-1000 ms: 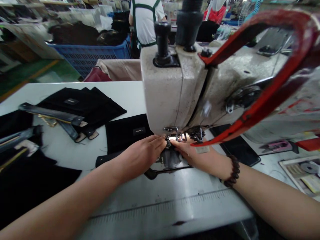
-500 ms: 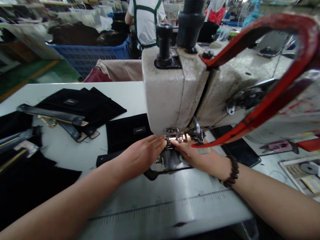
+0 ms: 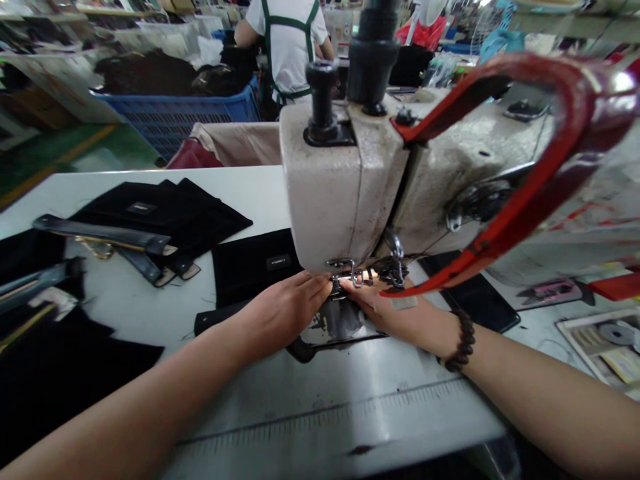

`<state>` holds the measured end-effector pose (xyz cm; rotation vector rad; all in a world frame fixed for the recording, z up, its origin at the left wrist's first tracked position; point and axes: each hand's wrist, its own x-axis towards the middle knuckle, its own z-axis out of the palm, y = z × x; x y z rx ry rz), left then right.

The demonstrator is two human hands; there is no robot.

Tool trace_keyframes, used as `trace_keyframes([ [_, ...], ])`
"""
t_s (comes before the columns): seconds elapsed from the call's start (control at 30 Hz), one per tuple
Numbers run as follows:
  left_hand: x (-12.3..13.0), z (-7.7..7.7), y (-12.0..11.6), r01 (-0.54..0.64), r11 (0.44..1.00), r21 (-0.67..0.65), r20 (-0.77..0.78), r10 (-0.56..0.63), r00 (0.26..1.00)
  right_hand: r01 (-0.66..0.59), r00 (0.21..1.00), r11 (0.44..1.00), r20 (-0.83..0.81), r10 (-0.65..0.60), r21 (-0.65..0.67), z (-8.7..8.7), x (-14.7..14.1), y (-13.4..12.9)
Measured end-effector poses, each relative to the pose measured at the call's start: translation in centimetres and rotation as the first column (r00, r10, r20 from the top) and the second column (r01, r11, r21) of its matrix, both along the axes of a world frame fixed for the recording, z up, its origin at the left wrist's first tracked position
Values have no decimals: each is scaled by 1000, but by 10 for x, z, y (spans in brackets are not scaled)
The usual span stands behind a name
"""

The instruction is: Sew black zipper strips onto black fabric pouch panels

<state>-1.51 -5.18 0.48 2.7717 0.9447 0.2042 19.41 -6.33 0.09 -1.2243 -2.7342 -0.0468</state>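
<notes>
At the needle area of a white sewing machine (image 3: 325,187), my left hand (image 3: 285,310) presses its closed fingers on a black fabric piece (image 3: 250,267) with a small label. The fabric lies left of the machine head, partly hidden under that hand. My right hand (image 3: 395,310), with a beaded bracelet on its wrist, reaches in from the right, its fingertips at the presser foot (image 3: 337,287). The small part under those fingertips is too hidden to name. A red curved bar (image 3: 505,230) passes above my right hand.
Black fabric pieces (image 3: 165,210) and dark straps (image 3: 105,232) lie on the left. At right are a black flat object (image 3: 480,300), pink-handled snippers (image 3: 553,292) and a tray (image 3: 590,343). Behind stand a blue crate (image 3: 175,113) and a person (image 3: 290,50).
The view has shifted slightly, so the machine appears a little lower and further left. The person behind has moved an arm. Both hands keep nearly the same place at the needle area.
</notes>
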Motion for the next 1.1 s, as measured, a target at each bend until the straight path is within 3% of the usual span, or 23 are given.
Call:
trace_keyframes([
  [0.2, 0, 2, -2, 24, 1000, 2, -2, -24, 1000, -41, 999, 998, 28, 42, -48, 1, 0, 0],
  [0.43, -3, -5, -4, 57, 997, 57, 6, -58, 998, -10, 1000, 999, 11, 11, -41, -4, -2, -1],
  [0.8, -3, -3, 1, 34, 996, 83, -16, -33, 999, -3, 999, 998, 50, 6, -61, -13, -2, 5],
  [0.9, 3, -3, 2, -19, 988, 153, -72, 31, 997, -7, 1000, 1000, 24, 7, -30, -16, -2, 6],
  [1.0, 12, 7, -11, -105, 962, 253, -233, 166, 958, -3, 998, 999, -67, 7, 50, -13, 0, 4],
  [1.1, 10, 43, -35, -61, 964, 260, -347, 152, 926, -49, 952, 982, -290, 102, 182, -6, 5, -1],
])
